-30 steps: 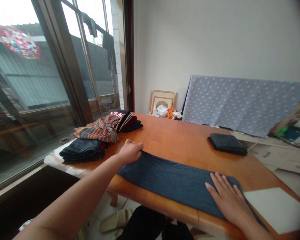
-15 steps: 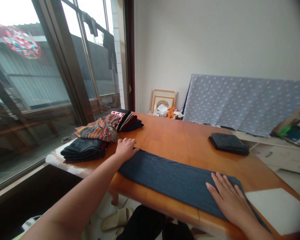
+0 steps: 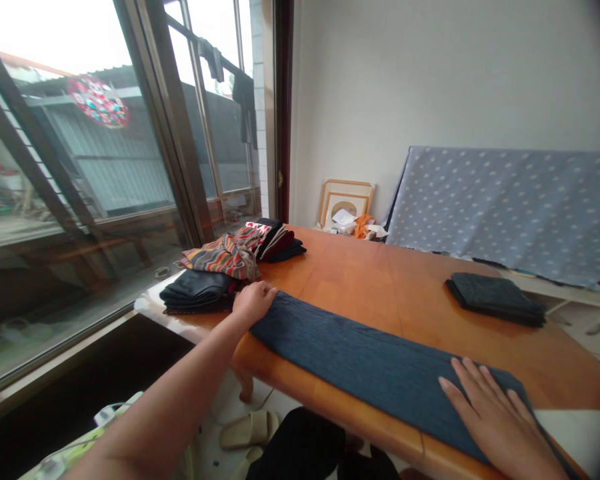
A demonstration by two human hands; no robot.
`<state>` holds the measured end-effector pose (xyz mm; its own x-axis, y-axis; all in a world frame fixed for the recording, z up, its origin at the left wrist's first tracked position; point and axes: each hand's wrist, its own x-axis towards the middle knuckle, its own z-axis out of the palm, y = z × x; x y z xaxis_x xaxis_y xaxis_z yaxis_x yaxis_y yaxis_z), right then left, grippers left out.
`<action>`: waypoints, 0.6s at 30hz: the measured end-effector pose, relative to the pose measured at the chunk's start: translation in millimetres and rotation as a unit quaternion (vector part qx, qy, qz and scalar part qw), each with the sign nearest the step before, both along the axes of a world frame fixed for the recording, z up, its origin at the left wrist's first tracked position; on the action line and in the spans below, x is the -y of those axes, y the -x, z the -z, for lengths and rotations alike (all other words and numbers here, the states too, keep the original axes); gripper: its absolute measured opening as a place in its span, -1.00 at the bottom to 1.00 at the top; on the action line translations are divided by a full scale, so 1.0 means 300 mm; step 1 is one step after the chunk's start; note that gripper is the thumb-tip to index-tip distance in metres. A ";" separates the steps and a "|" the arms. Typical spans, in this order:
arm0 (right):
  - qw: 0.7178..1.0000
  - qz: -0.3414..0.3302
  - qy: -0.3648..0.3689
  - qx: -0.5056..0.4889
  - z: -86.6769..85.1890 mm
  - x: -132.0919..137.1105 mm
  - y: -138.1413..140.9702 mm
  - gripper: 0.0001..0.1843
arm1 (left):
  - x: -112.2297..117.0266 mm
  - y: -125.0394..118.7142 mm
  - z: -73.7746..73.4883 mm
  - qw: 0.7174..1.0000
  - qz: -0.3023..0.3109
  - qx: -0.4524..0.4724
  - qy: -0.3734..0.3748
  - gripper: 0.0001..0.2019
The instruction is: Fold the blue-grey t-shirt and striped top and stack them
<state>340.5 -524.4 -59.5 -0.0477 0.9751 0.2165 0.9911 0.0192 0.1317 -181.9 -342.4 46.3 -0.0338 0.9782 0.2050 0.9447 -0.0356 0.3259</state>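
Observation:
A long folded dark blue cloth (image 3: pixel 375 367) lies across the near edge of the wooden table (image 3: pixel 380 293). My left hand (image 3: pixel 253 303) is curled over the cloth's left end, and my right hand (image 3: pixel 495 420) rests flat on its right part with the fingers spread. Beyond my left hand stand a folded black garment (image 3: pixel 197 290), a striped folded cloth (image 3: pixel 225 257) and a dark stack of clothes (image 3: pixel 277 243). A small folded dark cloth (image 3: pixel 495 300) lies farther right, out of reach of both hands.
A glass window door (image 3: pixel 105 167) runs along the table's left side. A dotted blue sheet (image 3: pixel 505 207) leans against the far wall beside picture frames (image 3: pixel 345 207). A white board (image 3: pixel 580 440) lies at the lower right. Slippers (image 3: pixel 247 430) sit on the floor below the near edge.
The whole scene has shifted right and slightly up in the view as my head turned. Both hands stay at the cloth, and the left one sits a little lower at its end.

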 end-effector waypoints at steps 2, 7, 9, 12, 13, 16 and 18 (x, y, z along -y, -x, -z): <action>1.000 -0.017 -0.007 0.011 0.007 0.001 -0.007 -0.37 | 0.003 -0.023 0.013 1.000 0.010 -0.024 0.006 -0.61; 0.999 -0.025 0.021 0.014 0.027 -0.017 -0.055 -0.38 | 0.000 -0.046 0.018 0.995 0.019 -0.095 -0.012 -0.71; 0.999 -0.024 0.037 0.010 0.023 -0.018 -0.055 -0.39 | 0.005 -0.052 0.009 0.993 0.019 -0.113 -0.021 -0.71; 0.999 -0.015 0.028 0.007 -0.004 -0.006 -0.016 -0.37 | 0.026 -0.077 -0.008 0.990 0.020 -0.129 -0.060 -0.67; 1.000 -0.005 0.024 0.004 -0.019 -0.001 0.003 -0.36 | 0.036 -0.090 -0.011 0.988 0.032 -0.128 -0.076 -0.65; 0.999 0.036 0.034 -0.020 -0.069 0.008 0.059 -0.33 | 0.064 -0.130 0.003 0.981 0.136 -0.111 -0.087 -0.55; 0.996 0.061 0.042 -0.041 -0.096 0.007 0.084 -0.29 | 0.073 -0.143 0.031 0.971 0.209 -0.105 -0.056 -0.46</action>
